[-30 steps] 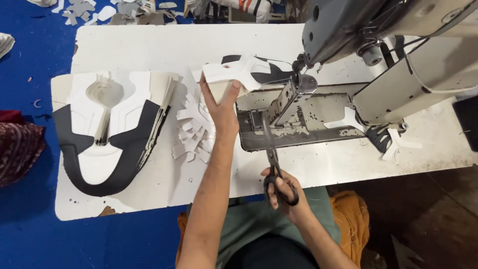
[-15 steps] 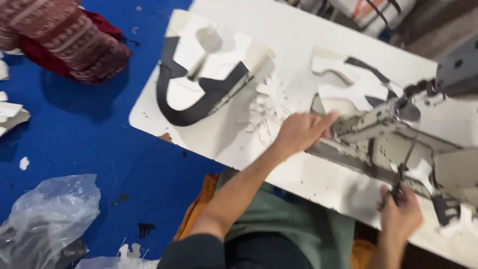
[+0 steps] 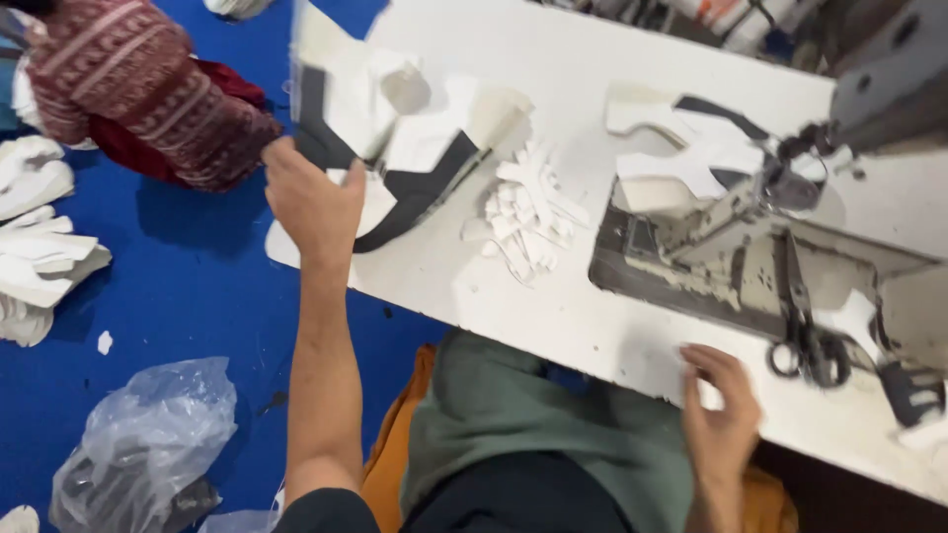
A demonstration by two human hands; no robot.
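Gripping one stack of shoe uppers (image 3: 395, 148), left hand (image 3: 311, 197); right hand (image 3: 721, 415) fingers loose, empty.

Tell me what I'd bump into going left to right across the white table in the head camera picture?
Left hand on the black-and-white shoe pieces → pile of small white cut-outs → white piece under the sewing machine → scissors.
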